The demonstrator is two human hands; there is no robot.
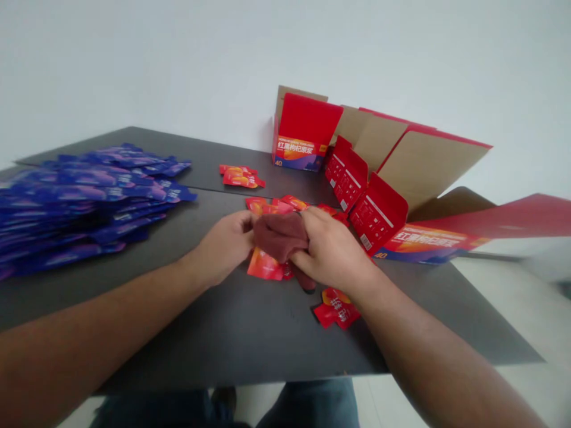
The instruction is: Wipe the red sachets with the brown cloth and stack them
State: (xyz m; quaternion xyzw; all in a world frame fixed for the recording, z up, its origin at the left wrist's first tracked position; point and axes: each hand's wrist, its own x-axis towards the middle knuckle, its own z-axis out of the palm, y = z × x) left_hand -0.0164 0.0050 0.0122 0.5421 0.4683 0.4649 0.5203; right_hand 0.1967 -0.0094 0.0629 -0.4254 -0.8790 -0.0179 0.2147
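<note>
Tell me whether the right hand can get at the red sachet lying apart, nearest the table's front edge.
Probably yes: the right hand is just behind the red sachet, and nothing stands between them, though it would likely have to release the maroon cloth first.

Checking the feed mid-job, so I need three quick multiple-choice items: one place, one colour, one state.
1. Where is the purple-blue sachet pile?
A) Left of the hands
B) Inside a carton
C) On the floor

2. What colour is the fabric between the left hand and right hand?
A) White
B) Maroon
C) Green

3. What state is the red cardboard carton in?
A) Taped shut
B) Opened out
C) Crushed

1: A, it lies on the dark table left of them.
2: B, the cloth shows dark red.
3: B, its flaps stand spread.
</note>
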